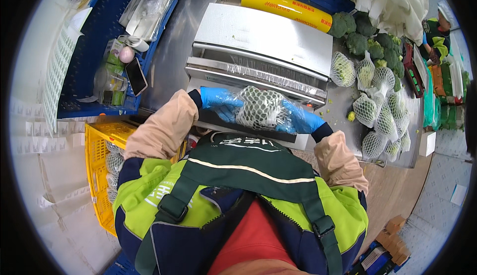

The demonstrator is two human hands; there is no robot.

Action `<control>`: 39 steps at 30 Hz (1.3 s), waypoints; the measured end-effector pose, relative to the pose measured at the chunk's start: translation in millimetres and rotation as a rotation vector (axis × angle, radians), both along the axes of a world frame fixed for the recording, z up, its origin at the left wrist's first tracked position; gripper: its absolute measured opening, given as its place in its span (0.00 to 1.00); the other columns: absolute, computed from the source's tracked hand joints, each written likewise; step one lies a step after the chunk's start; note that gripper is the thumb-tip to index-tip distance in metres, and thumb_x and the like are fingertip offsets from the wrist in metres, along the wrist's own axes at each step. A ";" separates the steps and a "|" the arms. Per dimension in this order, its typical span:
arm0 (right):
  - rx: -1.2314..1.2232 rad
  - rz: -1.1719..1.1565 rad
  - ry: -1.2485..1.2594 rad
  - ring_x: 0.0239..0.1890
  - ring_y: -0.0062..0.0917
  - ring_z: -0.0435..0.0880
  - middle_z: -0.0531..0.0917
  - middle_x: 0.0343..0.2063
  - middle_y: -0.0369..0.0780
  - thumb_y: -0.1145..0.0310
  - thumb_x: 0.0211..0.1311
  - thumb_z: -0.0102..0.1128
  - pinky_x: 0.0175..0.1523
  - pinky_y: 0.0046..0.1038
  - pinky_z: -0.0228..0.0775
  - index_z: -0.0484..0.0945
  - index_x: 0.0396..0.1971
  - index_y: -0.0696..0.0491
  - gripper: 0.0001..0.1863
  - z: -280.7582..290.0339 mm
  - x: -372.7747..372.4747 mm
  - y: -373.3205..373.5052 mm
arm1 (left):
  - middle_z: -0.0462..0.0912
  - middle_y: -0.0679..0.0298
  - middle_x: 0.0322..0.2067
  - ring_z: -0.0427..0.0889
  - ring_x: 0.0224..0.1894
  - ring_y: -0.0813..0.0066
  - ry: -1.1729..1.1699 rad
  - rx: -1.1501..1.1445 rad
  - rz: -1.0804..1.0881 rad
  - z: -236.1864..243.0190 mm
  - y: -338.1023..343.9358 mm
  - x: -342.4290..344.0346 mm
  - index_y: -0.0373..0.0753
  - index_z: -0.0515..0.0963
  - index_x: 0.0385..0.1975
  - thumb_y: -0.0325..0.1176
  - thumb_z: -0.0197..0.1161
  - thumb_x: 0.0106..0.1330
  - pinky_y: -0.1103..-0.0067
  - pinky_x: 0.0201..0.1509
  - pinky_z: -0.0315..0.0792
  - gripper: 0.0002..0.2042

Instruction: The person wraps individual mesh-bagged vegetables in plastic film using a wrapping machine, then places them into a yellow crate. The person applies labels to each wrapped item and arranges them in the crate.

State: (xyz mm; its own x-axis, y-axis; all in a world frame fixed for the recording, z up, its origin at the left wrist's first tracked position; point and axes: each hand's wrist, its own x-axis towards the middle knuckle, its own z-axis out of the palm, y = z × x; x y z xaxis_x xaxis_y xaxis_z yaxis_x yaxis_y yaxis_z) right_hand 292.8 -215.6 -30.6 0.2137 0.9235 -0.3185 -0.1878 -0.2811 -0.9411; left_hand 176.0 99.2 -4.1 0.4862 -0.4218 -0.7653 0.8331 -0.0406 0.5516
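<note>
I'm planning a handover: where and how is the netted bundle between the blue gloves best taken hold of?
Probably by the rounded middle of the netted bundle, coming from above: the left grip and right grip flank it, while its bulging upper face shows between them.

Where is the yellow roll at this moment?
In the head view, the yellow roll lies at the top, right of centre, behind the metal machine, its right end beside broccoli.

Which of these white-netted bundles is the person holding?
The netted bundle with clear film between the gloved left hand and right hand; other netted bundles lie out of hand, some on the metal table, some in the yellow crate.
</note>
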 end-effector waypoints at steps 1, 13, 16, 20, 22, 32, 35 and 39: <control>-0.016 -0.091 0.204 0.55 0.25 0.73 0.71 0.55 0.38 0.50 0.64 0.49 0.51 0.28 0.74 0.59 0.62 0.53 0.31 -1.7 -7.4 -0.9 | 0.82 0.52 0.34 0.83 0.36 0.63 -0.027 0.047 0.002 -3.6 3.7 -5.9 0.31 0.78 0.40 0.49 0.60 0.61 0.72 0.43 0.78 0.22; -0.008 -0.863 0.143 0.27 0.17 0.80 0.82 0.27 0.37 0.65 0.65 0.54 0.32 0.19 0.72 0.79 0.39 0.58 0.12 38.1 -65.5 -5.8 | 0.79 0.64 0.22 0.77 0.23 0.79 -0.442 0.034 1.019 -35.1 -50.3 -82.5 0.35 0.78 0.37 0.49 0.43 0.71 0.84 0.30 0.72 0.22; 0.172 -1.214 -0.234 0.13 0.12 0.66 0.72 0.14 0.30 0.60 0.66 0.51 0.19 0.15 0.56 0.74 0.22 0.54 0.15 12.0 -59.8 16.9 | 0.74 0.69 0.15 0.68 0.15 0.85 -0.538 0.294 1.149 -14.0 -67.2 -73.4 0.37 0.78 0.30 0.45 0.46 0.70 0.88 0.19 0.64 0.19; -0.020 -1.546 -0.079 0.12 0.09 0.59 0.65 0.11 0.27 0.56 0.68 0.48 0.16 0.15 0.46 0.71 0.21 0.51 0.18 52.8 -71.5 -15.4 | 0.69 0.70 0.11 0.61 0.09 0.87 -0.447 0.356 1.266 23.5 -70.0 -97.2 0.37 0.77 0.26 0.45 0.46 0.71 0.87 0.11 0.55 0.19; -0.129 -1.511 -0.081 0.11 0.08 0.57 0.64 0.11 0.27 0.56 0.68 0.47 0.15 0.15 0.43 0.70 0.20 0.50 0.19 79.1 -96.3 -40.9 | 0.67 0.71 0.09 0.60 0.09 0.87 -0.400 0.376 1.333 33.2 -68.6 -131.7 0.37 0.76 0.25 0.44 0.47 0.70 0.87 0.11 0.53 0.19; -0.603 -0.765 -0.174 0.16 0.20 0.71 0.77 0.17 0.35 0.62 0.62 0.52 0.21 0.26 0.62 0.76 0.22 0.55 0.14 -106.1 -190.9 -73.4 | 0.68 0.69 0.12 0.63 0.12 0.80 0.074 0.464 0.559 -146.4 -107.8 -156.7 0.39 0.77 0.22 0.37 0.53 0.62 0.82 0.16 0.56 0.11; -0.227 -0.796 0.373 0.32 0.26 0.79 0.82 0.33 0.40 0.64 0.64 0.46 0.37 0.29 0.72 0.78 0.36 0.57 0.14 -194.4 -207.8 -60.7 | 0.69 0.68 0.15 0.65 0.15 0.79 -0.001 0.501 0.317 -179.4 -140.8 -135.8 0.39 0.77 0.24 0.37 0.52 0.63 0.82 0.19 0.57 0.11; 0.111 -0.843 1.116 0.43 0.29 0.79 0.80 0.42 0.41 0.69 0.65 0.41 0.49 0.27 0.72 0.73 0.46 0.59 0.15 -171.0 -220.6 -32.9 | 0.72 0.66 0.19 0.68 0.19 0.78 -0.015 0.468 0.226 -190.0 -169.1 -147.6 0.40 0.77 0.28 0.38 0.51 0.64 0.81 0.24 0.60 0.11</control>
